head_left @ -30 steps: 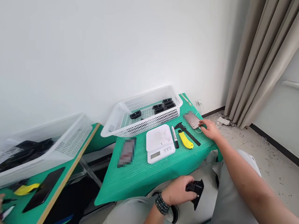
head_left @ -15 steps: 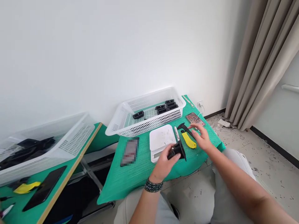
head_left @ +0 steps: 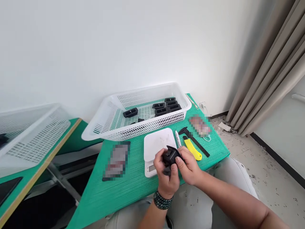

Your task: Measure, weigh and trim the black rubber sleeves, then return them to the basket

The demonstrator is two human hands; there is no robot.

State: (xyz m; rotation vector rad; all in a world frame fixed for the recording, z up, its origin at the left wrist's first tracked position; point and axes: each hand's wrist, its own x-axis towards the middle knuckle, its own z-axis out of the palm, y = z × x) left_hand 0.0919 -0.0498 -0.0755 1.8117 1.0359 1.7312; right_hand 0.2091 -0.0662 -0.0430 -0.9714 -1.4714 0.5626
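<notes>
A black plastic part (head_left: 171,156) with a flanged edge is held up between my two hands, over the front of the kitchen scale (head_left: 158,144). My left hand (head_left: 166,178) is closed round its left and lower side; a bead bracelet circles that wrist. My right hand (head_left: 189,163) grips the part from the right, thumb pressed on it. Just beyond the right hand lie a yellow utility knife (head_left: 193,149), a black caliper (head_left: 194,140) and a white marker (head_left: 178,139). Much of the part is hidden by my fingers.
A white plastic basket (head_left: 128,135) holding several similar black parts (head_left: 161,110) stands at the back. Two phone-like objects, one at left (head_left: 116,160) and one at right (head_left: 200,126), are blurred. A second table (head_left: 40,165) with another basket is at left.
My right hand has left the caliper, which now lies on the table, and has joined the left hand on the black plastic part. The view has shifted slightly right.
</notes>
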